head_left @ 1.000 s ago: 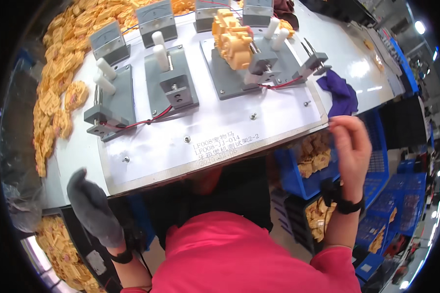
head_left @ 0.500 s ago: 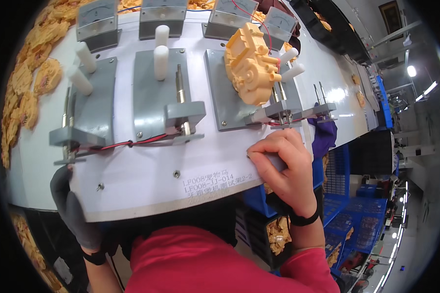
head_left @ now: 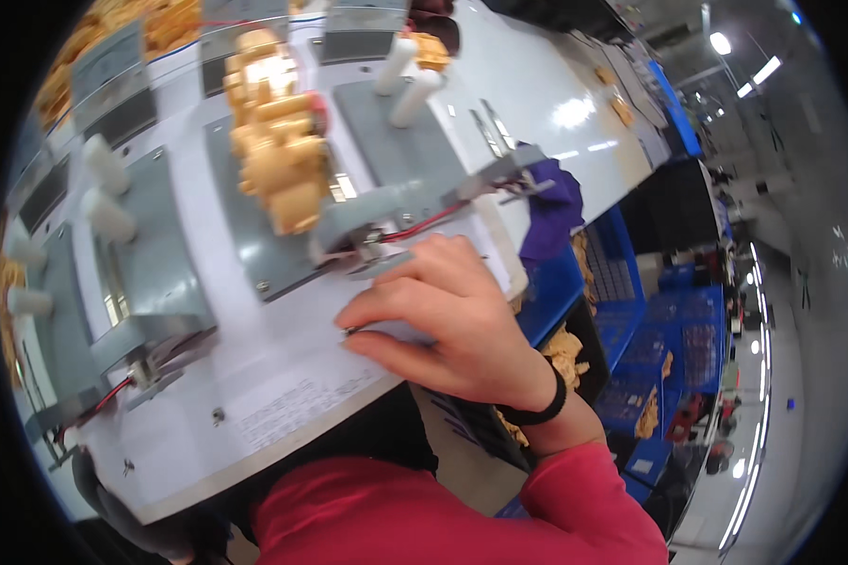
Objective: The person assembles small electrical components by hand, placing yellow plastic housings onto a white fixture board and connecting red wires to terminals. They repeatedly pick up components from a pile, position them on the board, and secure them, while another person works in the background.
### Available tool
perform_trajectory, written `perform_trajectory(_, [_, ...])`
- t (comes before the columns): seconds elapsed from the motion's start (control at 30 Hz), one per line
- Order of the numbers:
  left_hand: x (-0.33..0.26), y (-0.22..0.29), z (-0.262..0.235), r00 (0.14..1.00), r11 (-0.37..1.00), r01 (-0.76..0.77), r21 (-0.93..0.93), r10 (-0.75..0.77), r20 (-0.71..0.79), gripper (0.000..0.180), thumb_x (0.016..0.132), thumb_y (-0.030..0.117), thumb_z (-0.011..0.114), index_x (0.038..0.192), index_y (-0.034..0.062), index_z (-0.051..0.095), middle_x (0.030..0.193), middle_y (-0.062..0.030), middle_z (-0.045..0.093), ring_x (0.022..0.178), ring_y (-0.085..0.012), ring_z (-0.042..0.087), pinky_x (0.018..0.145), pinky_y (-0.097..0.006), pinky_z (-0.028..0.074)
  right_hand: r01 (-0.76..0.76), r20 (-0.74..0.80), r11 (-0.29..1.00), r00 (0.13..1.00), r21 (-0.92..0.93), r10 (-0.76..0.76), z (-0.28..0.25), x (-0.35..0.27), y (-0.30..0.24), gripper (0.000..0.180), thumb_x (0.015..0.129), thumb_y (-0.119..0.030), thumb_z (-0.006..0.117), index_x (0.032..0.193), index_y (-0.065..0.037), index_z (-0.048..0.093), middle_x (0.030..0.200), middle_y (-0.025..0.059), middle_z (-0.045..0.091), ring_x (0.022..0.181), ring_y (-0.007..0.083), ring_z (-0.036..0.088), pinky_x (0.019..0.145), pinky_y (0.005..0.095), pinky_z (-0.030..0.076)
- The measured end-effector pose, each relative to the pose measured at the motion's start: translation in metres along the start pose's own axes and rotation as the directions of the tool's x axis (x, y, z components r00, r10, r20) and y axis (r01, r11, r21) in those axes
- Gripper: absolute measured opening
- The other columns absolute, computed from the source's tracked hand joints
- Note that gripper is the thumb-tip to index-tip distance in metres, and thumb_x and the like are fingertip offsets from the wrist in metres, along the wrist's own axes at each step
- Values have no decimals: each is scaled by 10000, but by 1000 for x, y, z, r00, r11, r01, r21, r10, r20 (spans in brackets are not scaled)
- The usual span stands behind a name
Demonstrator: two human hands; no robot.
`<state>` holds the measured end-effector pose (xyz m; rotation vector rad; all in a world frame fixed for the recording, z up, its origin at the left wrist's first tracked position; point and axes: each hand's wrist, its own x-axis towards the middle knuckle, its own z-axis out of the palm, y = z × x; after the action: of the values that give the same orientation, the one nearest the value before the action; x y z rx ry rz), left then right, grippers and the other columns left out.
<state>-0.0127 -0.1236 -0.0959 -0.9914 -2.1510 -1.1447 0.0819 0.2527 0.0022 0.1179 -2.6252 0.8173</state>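
Note:
My right hand [head_left: 443,320] is bare and reaches over the front of a white board [head_left: 283,363]. Thumb and forefinger are pinched on a small metal screw [head_left: 350,330] at the board's surface. Just beyond that hand, a yellow-orange plastic gearbox housing [head_left: 278,141] sits on a grey plate [head_left: 250,250], beside a bracket with metal pins. My left hand [head_left: 127,513], in a dark grey glove, is at the board's front left corner; blur and the edge hide its fingers. Similar screws [head_left: 219,415] show along the board's front.
More grey plates [head_left: 146,254] with white pegs [head_left: 108,215] stand alongside, joined by red and black wires. Meters [head_left: 113,80] line the back, with heaped yellow housings behind. A purple cloth [head_left: 551,212] hangs at the right; blue crates [head_left: 622,348] stand beyond it.
The view has swung to the right, so the board and housing appear farther left. My right hand remains pinched at the board's front; my left stays by its corner.

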Motion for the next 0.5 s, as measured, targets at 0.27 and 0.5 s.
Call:
perform_trajectory(0.27, [-21, -28, -11, 996, 993, 92, 79, -92, -8, 543, 1006, 157, 563, 1485, 67, 325, 1465, -314, 412, 1296, -461, 513, 1011, -546, 521, 11, -76, 1000, 997, 24, -10, 6, -4, 5, 240, 734, -148, 864, 939, -164, 741, 873, 2, 599, 801, 214, 563, 720, 344, 390])
perform_trajectory(0.5, [1, -9, -7, 994, 992, -86, 95, 80, 70, 512, 1033, 184, 504, 1484, 51, 302, 1466, -315, 401, 1305, -450, 496, 1048, -546, 480, 2, -25, 1000, 1000, -8, -2, 0, -5, 2, 200, 774, -135, 800, 947, -163, 701, 902, -3, 593, 845, 216, 589, 735, 354, 394])
